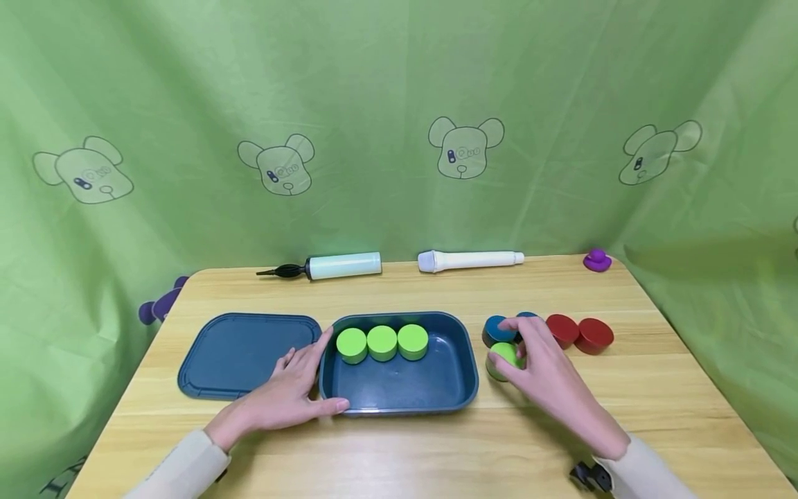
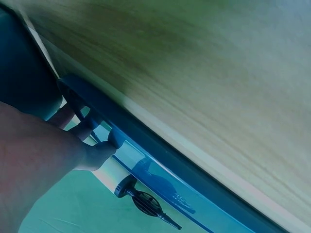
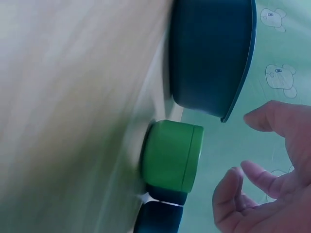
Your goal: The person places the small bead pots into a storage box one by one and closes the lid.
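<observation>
My left hand (image 1: 288,391) rests against the left end of a dark blue plastic box (image 1: 399,388), its thumb at the front corner and its fingers along the left side. Three lime-green round jars (image 1: 382,343) stand in a row in the back left of this box. On the right, my right hand (image 1: 541,357) hovers with thumb and fingers spread over a single green jar (image 3: 172,155). The right wrist view shows space between the fingertips and this jar. Directly behind it stand two blue jars (image 1: 499,330), one partly covered by the hand.
Two red jars (image 1: 594,336) stand right of the blue ones. A dark blue lid (image 1: 240,357) lies left of the box. Along the back edge are a hand pump (image 1: 343,266), a white microphone-shaped stick (image 1: 476,260) and a purple duck-like toy (image 1: 597,260). A green curtain (image 1: 399,208) hangs behind.
</observation>
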`<state>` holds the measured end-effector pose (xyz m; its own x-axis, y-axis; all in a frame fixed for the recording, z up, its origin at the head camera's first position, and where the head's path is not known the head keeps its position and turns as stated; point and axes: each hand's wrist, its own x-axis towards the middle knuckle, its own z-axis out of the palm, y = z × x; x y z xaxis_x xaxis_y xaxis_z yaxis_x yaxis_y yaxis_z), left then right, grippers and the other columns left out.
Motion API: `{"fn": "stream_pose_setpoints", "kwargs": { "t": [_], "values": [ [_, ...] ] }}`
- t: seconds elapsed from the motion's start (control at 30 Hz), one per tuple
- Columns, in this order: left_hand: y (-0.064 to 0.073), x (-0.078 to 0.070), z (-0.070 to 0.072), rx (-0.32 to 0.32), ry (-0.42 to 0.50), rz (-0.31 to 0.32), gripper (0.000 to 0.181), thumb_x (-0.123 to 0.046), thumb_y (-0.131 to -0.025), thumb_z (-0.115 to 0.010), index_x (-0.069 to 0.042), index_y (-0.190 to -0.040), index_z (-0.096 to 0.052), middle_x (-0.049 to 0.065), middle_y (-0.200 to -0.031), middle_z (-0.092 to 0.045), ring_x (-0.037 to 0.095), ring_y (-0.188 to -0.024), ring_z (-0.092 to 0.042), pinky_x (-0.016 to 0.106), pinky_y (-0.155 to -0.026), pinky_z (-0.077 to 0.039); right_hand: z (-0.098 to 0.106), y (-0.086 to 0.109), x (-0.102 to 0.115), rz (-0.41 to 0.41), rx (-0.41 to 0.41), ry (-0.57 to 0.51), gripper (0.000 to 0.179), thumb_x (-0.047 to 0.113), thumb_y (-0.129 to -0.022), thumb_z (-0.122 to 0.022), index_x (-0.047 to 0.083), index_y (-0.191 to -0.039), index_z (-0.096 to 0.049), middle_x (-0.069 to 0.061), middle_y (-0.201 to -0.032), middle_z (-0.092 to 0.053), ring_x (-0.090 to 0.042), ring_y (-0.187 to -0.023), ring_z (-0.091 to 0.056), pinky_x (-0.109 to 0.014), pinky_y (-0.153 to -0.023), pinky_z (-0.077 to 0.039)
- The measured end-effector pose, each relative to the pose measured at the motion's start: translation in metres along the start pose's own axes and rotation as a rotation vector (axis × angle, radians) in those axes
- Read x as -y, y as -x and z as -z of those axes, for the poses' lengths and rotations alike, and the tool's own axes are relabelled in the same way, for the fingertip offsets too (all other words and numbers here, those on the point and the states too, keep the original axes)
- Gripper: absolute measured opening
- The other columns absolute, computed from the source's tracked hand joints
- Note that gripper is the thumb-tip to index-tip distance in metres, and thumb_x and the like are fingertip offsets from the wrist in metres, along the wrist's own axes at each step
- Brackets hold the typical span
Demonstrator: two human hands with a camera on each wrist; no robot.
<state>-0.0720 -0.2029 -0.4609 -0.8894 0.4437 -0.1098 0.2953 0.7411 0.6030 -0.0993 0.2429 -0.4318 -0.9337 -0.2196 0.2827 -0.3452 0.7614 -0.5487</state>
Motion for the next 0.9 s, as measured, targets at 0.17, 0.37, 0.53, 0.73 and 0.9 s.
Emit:
{"fn": "stream_pose_setpoints", "kwargs": {
  "t": [0.17,0.37,0.53,0.73,0.9],
  "values": [
    [0.000,0.001,0.000,0.009,0.003,0.007,0.120,-0.073,-0.096,-0.071,-0.028,-0.177,0.006,0.017,-0.178,-0.021,0.041,-0.164,-0.017,0.073,-0.126,-0.003,0.000,0.006,-0.005,-0.051,0.049,0.020,0.054,0.023,-0.093,-0.088,0.006,-0.138,-0.063,-0.012,-0.124,-0.055,-0.020,-0.093,-0.052,-0.031,-0.071,-0.048],
    [0.000,0.001,0.000,0.013,0.005,0.015,0.121,-0.074,-0.095,-0.071,-0.030,-0.177,0.008,0.015,-0.179,-0.019,0.039,-0.165,-0.015,0.071,-0.127,-0.002,-0.002,0.012,-0.006,-0.126,0.127,0.010,0.060,0.022,-0.093,-0.089,0.008,-0.144,-0.061,-0.015,-0.126,-0.054,-0.022,-0.094,-0.053,-0.034,-0.070,-0.050],
    [0.000,0.001,0.000,0.011,0.005,0.015,0.122,-0.073,-0.095,-0.071,-0.031,-0.177,0.008,0.016,-0.179,-0.019,0.040,-0.165,-0.015,0.072,-0.126,-0.002,-0.005,0.014,-0.010,-0.141,0.170,-0.014,0.059,0.020,-0.092,-0.091,0.009,-0.142,-0.063,-0.017,-0.125,-0.055,-0.025,-0.095,-0.055,-0.035,-0.071,-0.051],
    [0.000,0.002,0.000,0.008,0.003,0.014,0.121,-0.074,-0.095,-0.071,-0.031,-0.177,0.008,0.016,-0.179,-0.019,0.040,-0.164,-0.016,0.072,-0.126,-0.002,-0.006,0.013,-0.016,-0.123,0.202,-0.064,0.062,0.014,-0.091,-0.090,0.009,-0.145,-0.061,-0.014,-0.122,-0.058,-0.026,-0.100,-0.053,-0.032,-0.072,-0.052],
    [0.000,0.002,0.000,0.010,0.012,0.018,0.121,-0.073,-0.095,-0.071,-0.031,-0.177,0.007,0.015,-0.179,-0.019,0.040,-0.165,-0.015,0.072,-0.126,-0.002,-0.010,0.012,-0.021,-0.101,0.202,-0.081,0.064,0.010,-0.090,-0.089,0.010,-0.147,-0.059,-0.013,-0.125,-0.059,-0.027,-0.106,-0.053,-0.034,-0.075,-0.050]
  ]
}}
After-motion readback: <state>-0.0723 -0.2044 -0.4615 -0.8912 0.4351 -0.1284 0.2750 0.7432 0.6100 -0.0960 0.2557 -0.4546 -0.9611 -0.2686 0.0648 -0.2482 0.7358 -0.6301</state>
